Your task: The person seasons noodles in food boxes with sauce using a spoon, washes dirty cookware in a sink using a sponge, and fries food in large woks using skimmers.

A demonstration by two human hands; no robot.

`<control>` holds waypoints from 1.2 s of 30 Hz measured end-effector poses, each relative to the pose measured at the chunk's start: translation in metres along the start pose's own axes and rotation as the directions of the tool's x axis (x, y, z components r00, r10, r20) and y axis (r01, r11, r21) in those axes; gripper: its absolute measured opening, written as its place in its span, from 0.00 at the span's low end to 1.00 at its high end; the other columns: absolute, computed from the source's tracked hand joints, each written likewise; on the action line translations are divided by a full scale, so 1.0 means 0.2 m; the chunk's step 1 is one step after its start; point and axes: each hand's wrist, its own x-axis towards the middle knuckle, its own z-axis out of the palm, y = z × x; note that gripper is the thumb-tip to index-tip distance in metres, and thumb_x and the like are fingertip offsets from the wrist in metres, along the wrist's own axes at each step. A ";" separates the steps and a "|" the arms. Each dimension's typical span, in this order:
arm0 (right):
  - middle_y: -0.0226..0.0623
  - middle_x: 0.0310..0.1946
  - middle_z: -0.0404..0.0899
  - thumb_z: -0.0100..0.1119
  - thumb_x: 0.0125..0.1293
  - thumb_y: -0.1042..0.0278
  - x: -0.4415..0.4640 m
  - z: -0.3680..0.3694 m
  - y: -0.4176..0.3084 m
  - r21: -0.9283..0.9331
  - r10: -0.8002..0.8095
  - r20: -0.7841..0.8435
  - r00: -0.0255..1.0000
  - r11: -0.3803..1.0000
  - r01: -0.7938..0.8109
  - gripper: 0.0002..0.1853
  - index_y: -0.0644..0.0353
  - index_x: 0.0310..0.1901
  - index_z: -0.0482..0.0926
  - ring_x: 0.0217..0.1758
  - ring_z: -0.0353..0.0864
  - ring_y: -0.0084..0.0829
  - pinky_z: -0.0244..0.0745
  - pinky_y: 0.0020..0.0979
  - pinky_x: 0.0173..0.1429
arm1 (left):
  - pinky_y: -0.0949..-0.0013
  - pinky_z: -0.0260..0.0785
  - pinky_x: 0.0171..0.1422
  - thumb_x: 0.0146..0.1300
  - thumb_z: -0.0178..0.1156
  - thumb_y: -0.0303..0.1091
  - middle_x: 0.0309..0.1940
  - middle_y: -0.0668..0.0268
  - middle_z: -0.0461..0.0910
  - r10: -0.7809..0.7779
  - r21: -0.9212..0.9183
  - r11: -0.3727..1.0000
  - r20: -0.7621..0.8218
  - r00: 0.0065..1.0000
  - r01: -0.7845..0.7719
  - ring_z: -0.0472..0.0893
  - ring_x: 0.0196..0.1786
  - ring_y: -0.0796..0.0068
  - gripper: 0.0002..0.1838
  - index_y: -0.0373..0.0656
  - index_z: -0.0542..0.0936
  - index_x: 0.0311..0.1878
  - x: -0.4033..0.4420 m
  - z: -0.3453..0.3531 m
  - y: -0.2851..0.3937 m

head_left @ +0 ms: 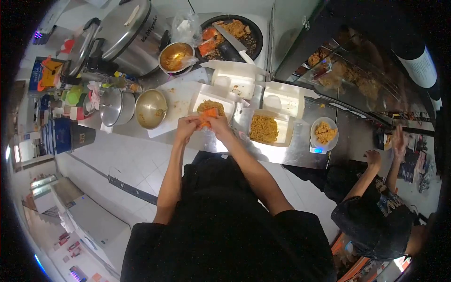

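The left hand (188,128) and the right hand (218,126) are close together, fingertips pinched on one orange piece (208,113) between them. It sits over the near side of a white box (202,92) of noodles (209,105); whether it touches them, or is a packet or food, I cannot tell.

Near the left end of the steel worktop (300,158) stands a lidded pot (112,104). Just right of it, a metal bowl (151,109) sits beside a white cutting board (177,101), which reaches the near edge. Farther back is a sauce-smeared bowl (176,57). The box of noodles comes next, and toward the far edge lies a round black tray (257,36) with browned food, more orange pieces and a knife (230,36). Right of the hands, by the near edge, an open carton (283,134) holds a second portion of noodles. In the near right corner, a plate (313,134) of food rests on a scale (318,150) with a lit blue display. Beyond the right end, a co-worker (371,221) in a dark top has both hands raised and apart.
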 end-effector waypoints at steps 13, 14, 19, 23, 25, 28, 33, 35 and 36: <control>0.30 0.23 0.75 0.60 0.61 0.64 0.00 -0.07 0.00 -0.165 0.067 -0.079 0.995 0.983 -0.079 0.11 0.64 0.39 0.79 0.21 0.74 0.23 0.74 0.25 0.24 | 0.76 0.73 0.26 0.55 0.57 0.20 0.24 0.59 0.80 -0.050 -0.001 0.999 -0.093 0.994 0.050 0.79 0.23 0.76 0.08 0.26 0.80 0.37 -0.02 0.09 0.00; 0.30 0.23 0.75 0.58 0.62 0.64 -0.01 -0.09 0.02 -0.194 0.064 -0.035 0.997 0.978 -0.069 0.12 0.65 0.37 0.78 0.22 0.74 0.23 0.74 0.25 0.25 | 0.76 0.73 0.26 0.55 0.57 0.20 0.24 0.59 0.80 -0.071 -0.045 0.997 -0.087 0.994 0.068 0.79 0.23 0.76 0.08 0.27 0.80 0.37 -0.02 0.08 -0.01; 0.34 0.21 0.75 0.56 0.64 0.59 -0.04 -0.04 -0.01 -0.099 0.026 -0.210 0.977 0.994 -0.047 0.15 0.65 0.31 0.76 0.19 0.74 0.25 0.73 0.24 0.23 | 0.76 0.73 0.26 0.55 0.58 0.22 0.23 0.60 0.81 -0.042 -0.026 0.999 -0.074 0.996 0.041 0.79 0.22 0.77 0.07 0.30 0.82 0.35 -0.01 0.08 -0.04; 0.37 0.21 0.76 0.52 0.65 0.56 -0.07 -0.02 -0.06 -0.193 -0.004 -0.315 0.949 0.979 -0.059 0.19 0.69 0.33 0.77 0.17 0.75 0.27 0.75 0.25 0.21 | 0.75 0.75 0.27 0.55 0.60 0.24 0.21 0.62 0.81 0.014 0.059 0.998 -0.061 0.998 -0.010 0.80 0.22 0.77 0.07 0.32 0.83 0.35 0.00 0.09 0.01; 0.37 0.21 0.77 0.53 0.66 0.58 -0.10 -0.03 -0.07 -0.130 -0.003 -0.285 0.959 0.991 -0.036 0.18 0.70 0.34 0.78 0.16 0.76 0.26 0.76 0.25 0.22 | 0.75 0.76 0.29 0.55 0.60 0.25 0.24 0.61 0.82 0.008 0.045 0.999 -0.023 1.000 -0.007 0.81 0.24 0.77 0.08 0.32 0.83 0.37 0.02 0.07 0.00; 0.37 0.20 0.79 0.57 0.64 0.65 -0.19 -0.06 -0.04 -0.463 -0.270 -0.175 0.947 0.871 0.163 0.14 0.71 0.36 0.80 0.18 0.77 0.24 0.76 0.24 0.23 | 0.75 0.77 0.30 0.56 0.62 0.28 0.29 0.59 0.83 0.035 0.007 0.999 0.101 0.994 -0.036 0.81 0.27 0.76 0.10 0.33 0.82 0.41 0.01 0.01 0.03; 0.35 0.28 0.81 0.56 0.66 0.73 -0.29 -0.05 -0.03 -0.530 -0.531 -0.145 0.835 0.754 0.387 0.10 0.70 0.44 0.79 0.27 0.79 0.20 0.76 0.21 0.32 | 0.72 0.77 0.37 0.58 0.65 0.32 0.40 0.59 0.82 0.151 0.193 0.954 0.356 0.922 -0.230 0.82 0.40 0.73 0.18 0.32 0.79 0.48 0.00 -0.19 0.13; 0.36 0.29 0.82 0.57 0.65 0.73 -0.31 -0.04 -0.04 -0.509 -0.550 -0.169 0.818 0.759 0.406 0.11 0.70 0.45 0.79 0.29 0.80 0.22 0.77 0.22 0.34 | 0.72 0.76 0.42 0.58 0.65 0.32 0.41 0.59 0.83 0.231 0.159 0.943 0.315 0.921 -0.291 0.82 0.40 0.73 0.18 0.32 0.79 0.48 -0.03 -0.29 0.22; 0.37 0.30 0.82 0.57 0.65 0.73 -0.31 -0.02 -0.06 -0.498 -0.559 -0.182 0.809 0.762 0.414 0.11 0.70 0.46 0.78 0.30 0.81 0.23 0.78 0.23 0.35 | 0.72 0.75 0.42 0.58 0.65 0.32 0.40 0.59 0.83 0.265 0.179 0.931 0.263 0.928 -0.317 0.82 0.39 0.74 0.16 0.33 0.80 0.47 -0.02 -0.36 0.21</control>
